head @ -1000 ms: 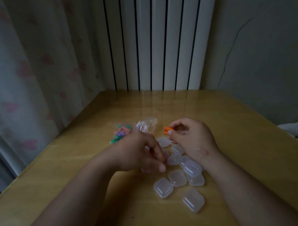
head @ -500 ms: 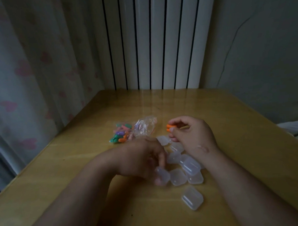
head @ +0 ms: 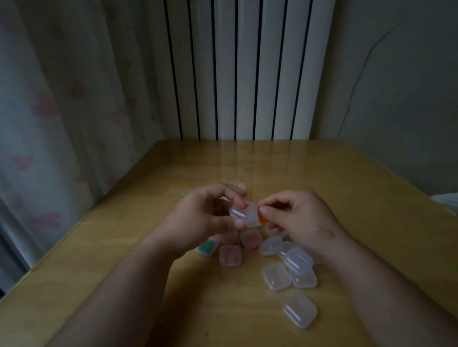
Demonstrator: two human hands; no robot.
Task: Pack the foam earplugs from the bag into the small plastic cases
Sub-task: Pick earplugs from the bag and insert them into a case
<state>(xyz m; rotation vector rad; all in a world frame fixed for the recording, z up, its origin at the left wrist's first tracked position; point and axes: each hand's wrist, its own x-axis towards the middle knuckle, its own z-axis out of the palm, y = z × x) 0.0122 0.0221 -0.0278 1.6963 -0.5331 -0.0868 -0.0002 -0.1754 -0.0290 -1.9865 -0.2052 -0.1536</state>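
Orange earplug (head: 262, 219): pinched between the thumb and fingers of the right hand (head: 301, 222), grip clamped on it. Only a small part of it shows. It is right at the edge of the clear case (head: 244, 214); cannot tell whether the two are touching.

Clear case: held up off the counter (head: 354, 194) by the left hand (head: 198, 222), thumb below, fingers curled over the top, grip clamped on the case. Cannot tell if the lid is open.

On the counter under the hands: pink-filled cases (head: 230, 255) side by side, and a green-filled case (head: 207, 249) partly hidden by the left wrist. Right of these is a loose cluster of empty cases (head: 276, 276), some overlapping and partly under the right wrist. One lone case (head: 299, 309) lies apart, nearest the viewer.

Bag (head: 237, 184): a sliver shows past the left fingers, the rest hidden.

Surroundings: white radiator (head: 244, 67) behind the counter, curtain (head: 49, 102) with pink marks at left, and a cracked wall (head: 402, 87) at right. Light is dim.
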